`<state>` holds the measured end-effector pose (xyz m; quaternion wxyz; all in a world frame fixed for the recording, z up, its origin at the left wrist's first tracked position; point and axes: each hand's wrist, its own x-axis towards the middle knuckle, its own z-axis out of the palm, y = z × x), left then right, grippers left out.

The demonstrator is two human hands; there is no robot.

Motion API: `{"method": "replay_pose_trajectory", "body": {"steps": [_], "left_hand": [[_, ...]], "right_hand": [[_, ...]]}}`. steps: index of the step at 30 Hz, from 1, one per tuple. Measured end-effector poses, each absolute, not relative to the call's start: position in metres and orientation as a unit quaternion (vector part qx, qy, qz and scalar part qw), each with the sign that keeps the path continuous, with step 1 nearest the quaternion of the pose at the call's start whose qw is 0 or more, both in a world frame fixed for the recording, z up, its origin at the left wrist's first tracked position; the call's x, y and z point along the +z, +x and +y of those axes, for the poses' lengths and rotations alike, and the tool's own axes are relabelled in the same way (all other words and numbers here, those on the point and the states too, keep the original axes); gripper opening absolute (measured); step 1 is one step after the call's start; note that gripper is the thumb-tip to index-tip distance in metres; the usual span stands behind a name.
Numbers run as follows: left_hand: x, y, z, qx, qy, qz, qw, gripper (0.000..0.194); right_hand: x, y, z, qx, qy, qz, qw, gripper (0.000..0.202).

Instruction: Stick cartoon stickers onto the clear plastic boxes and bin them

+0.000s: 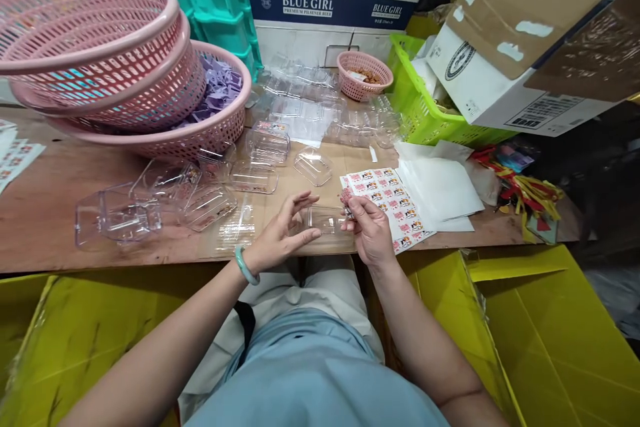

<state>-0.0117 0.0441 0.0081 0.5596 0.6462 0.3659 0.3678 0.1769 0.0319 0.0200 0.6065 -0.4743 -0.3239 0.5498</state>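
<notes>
My right hand pinches a small pink sticker between thumb and fingers, just left of the sticker sheet. Fingers apart, my left hand hovers at the left end of a clear plastic box; whether it touches the box I cannot tell. That box lies at the table's front edge between both hands. The sticker sheet, printed with pink and cat-like pictures, is partly behind my right hand. Several clear boxes lie to the left, one with stickers on it, along with a clear lid.
Stacked pink baskets, the lowest holding purple pieces, stand at the left. White backing paper lies right of the stickers. Behind are more clear boxes, a small pink basket, a green crate and cartons.
</notes>
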Motion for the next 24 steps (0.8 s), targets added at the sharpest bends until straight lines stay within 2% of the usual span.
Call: {"method": "replay_pose_trajectory", "body": {"steps": [4, 9, 11, 15, 24], "left_hand": [[0.006, -0.019, 0.046, 0.344, 0.616, 0.35, 0.617, 0.051], [0.003, -0.023, 0.049, 0.358, 0.585, 0.341, 0.642, 0.054], [0.004, -0.024, 0.05, 0.354, 0.578, 0.335, 0.654, 0.055], [0.002, -0.026, 0.051, 0.347, 0.577, 0.324, 0.665, 0.058], [0.0, -0.027, 0.052, 0.348, 0.566, 0.309, 0.68, 0.059]], "right_hand": [[0.028, 0.179, 0.028, 0.552, -0.501, -0.368, 0.556, 0.018], [0.043, 0.184, 0.023, 0.567, -0.558, -0.469, 0.384, 0.027], [0.048, 0.184, 0.023, 0.571, -0.566, -0.487, 0.342, 0.03], [0.055, 0.179, 0.025, 0.575, -0.577, -0.493, 0.306, 0.034], [0.058, 0.175, 0.027, 0.59, -0.574, -0.492, 0.284, 0.037]]}}
